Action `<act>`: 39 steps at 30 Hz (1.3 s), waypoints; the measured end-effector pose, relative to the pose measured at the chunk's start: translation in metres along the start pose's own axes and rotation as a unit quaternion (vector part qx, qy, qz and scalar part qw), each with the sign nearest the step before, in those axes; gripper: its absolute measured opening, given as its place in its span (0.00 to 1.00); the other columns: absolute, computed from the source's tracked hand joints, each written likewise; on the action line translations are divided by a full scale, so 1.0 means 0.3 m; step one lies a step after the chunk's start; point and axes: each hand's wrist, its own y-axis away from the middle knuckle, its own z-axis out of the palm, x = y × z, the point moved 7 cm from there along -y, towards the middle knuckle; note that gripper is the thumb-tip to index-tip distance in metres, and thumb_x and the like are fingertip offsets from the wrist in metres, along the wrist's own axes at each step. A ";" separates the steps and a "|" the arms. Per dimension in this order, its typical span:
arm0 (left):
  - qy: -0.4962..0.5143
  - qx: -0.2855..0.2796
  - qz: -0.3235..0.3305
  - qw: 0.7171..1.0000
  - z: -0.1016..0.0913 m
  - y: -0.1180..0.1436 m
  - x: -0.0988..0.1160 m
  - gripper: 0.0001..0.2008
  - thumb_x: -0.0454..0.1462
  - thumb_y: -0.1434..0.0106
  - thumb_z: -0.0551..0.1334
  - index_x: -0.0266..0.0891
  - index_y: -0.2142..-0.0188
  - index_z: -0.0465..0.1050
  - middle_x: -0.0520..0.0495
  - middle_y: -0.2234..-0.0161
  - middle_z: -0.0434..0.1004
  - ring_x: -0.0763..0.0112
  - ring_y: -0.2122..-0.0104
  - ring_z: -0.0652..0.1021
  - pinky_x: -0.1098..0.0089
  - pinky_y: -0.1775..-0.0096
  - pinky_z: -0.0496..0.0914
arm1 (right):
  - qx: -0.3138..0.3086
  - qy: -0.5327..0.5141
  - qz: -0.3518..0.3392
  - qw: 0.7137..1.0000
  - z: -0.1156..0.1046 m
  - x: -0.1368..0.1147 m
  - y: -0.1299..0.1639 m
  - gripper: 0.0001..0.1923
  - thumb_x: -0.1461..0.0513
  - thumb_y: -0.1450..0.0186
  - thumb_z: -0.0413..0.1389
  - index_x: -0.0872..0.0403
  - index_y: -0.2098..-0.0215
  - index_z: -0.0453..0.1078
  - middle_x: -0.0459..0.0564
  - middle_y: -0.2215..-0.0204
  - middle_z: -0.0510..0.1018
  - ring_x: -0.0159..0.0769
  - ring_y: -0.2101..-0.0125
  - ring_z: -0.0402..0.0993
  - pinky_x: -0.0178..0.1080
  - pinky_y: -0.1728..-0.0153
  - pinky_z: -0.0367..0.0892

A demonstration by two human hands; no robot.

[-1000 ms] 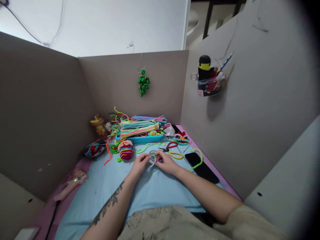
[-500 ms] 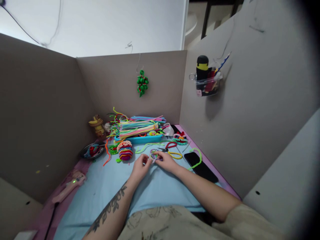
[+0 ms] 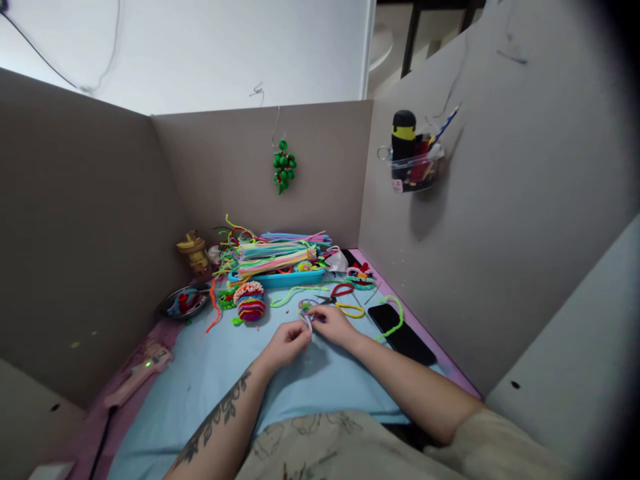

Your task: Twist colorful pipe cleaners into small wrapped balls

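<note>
Between my hands is a small looped piece of purple pipe cleaner (image 3: pixel 308 319), with a green bit at its far side. The fingers of my left hand (image 3: pixel 289 341) are closed on its pale lilac end, at the near side. My right hand (image 3: pixel 334 324) pinches the purple loop from the right. Just beyond my right hand lie scissors (image 3: pixel 351 311) with one red and one yellow handle. A light green pipe cleaner (image 3: pixel 295 291) rests on the blue cloth (image 3: pixel 220 380) behind the loop.
A blue tray (image 3: pixel 295 279) piled with pipe cleaners (image 3: pixel 275 257) stands at the back. Left of centre sits a striped pipe-cleaner piece (image 3: pixel 251 303). A phone (image 3: pixel 405 337) lies at right, a pink glue gun (image 3: pixel 143 373) and dark bowl (image 3: pixel 184 303) at left. Grey panels (image 3: pixel 270 133) surround the table.
My left hand has moved slightly toward me, and its fingers have closed on the lilac end, now drawn downward. My right hand keeps its place.
</note>
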 end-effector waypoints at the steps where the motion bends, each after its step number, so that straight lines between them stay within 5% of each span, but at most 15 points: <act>1: 0.017 0.006 0.002 1.000 -0.011 -0.002 -0.001 0.18 0.48 0.41 0.54 0.36 0.77 0.66 0.53 0.82 0.64 0.76 0.80 0.64 0.75 0.76 0.58 | 0.002 0.000 -0.008 1.000 -0.001 -0.001 -0.002 0.13 0.68 0.47 0.54 0.55 0.64 0.75 0.48 0.72 0.78 0.34 0.71 0.71 0.35 0.67 0.65; 4: 0.020 0.090 0.012 0.996 -0.071 -0.014 -0.015 0.24 0.50 0.38 0.46 0.35 0.75 0.69 0.50 0.82 0.67 0.75 0.82 0.65 0.74 0.78 0.58 | 0.012 -0.003 -0.024 1.000 -0.003 0.003 -0.008 0.11 0.68 0.45 0.54 0.54 0.67 0.75 0.50 0.68 0.79 0.36 0.67 0.72 0.37 0.64 0.65; 6: -0.062 0.213 0.022 0.975 -0.134 -0.010 -0.026 0.19 0.47 0.39 0.51 0.36 0.75 0.69 0.50 0.79 0.68 0.74 0.79 0.67 0.73 0.75 0.61 | 0.014 -0.007 -0.025 1.000 -0.002 0.007 -0.011 0.09 0.67 0.45 0.54 0.54 0.68 0.75 0.50 0.69 0.79 0.36 0.66 0.73 0.37 0.63 0.65; 8: -0.158 0.275 0.039 0.948 -0.158 -0.007 -0.028 0.11 0.42 0.44 0.59 0.36 0.69 0.72 0.48 0.72 0.72 0.72 0.74 0.70 0.72 0.71 0.64 | 0.013 -0.016 -0.024 1.000 -0.001 0.005 -0.011 0.08 0.66 0.44 0.55 0.55 0.68 0.75 0.49 0.69 0.78 0.36 0.67 0.73 0.36 0.64 0.65; 12: -0.221 0.274 0.059 0.934 -0.147 -0.013 -0.046 0.13 0.39 0.47 0.62 0.38 0.62 0.72 0.47 0.66 0.73 0.72 0.72 0.72 0.70 0.68 0.67 | 0.007 -0.027 -0.034 0.999 0.006 -0.019 -0.004 0.08 0.68 0.44 0.55 0.55 0.69 0.75 0.49 0.70 0.77 0.34 0.68 0.72 0.34 0.65 0.64; 22: -0.187 0.288 0.021 0.939 -0.175 -0.015 -0.059 0.12 0.42 0.50 0.65 0.37 0.68 0.75 0.47 0.71 0.73 0.72 0.74 0.71 0.70 0.68 0.66 | -0.055 -0.027 -0.071 0.996 0.010 -0.055 0.006 0.08 0.69 0.44 0.54 0.54 0.68 0.74 0.47 0.71 0.74 0.34 0.68 0.70 0.34 0.64 0.63; 39: -0.138 0.189 0.028 0.972 -0.149 -0.037 -0.047 0.12 0.43 0.44 0.60 0.37 0.73 0.77 0.48 0.77 0.69 0.70 0.74 0.70 0.71 0.70 0.62 | -0.059 -0.073 -0.039 0.995 0.000 -0.044 0.011 0.07 0.68 0.45 0.53 0.55 0.67 0.67 0.45 0.71 0.72 0.32 0.68 0.67 0.34 0.64 0.61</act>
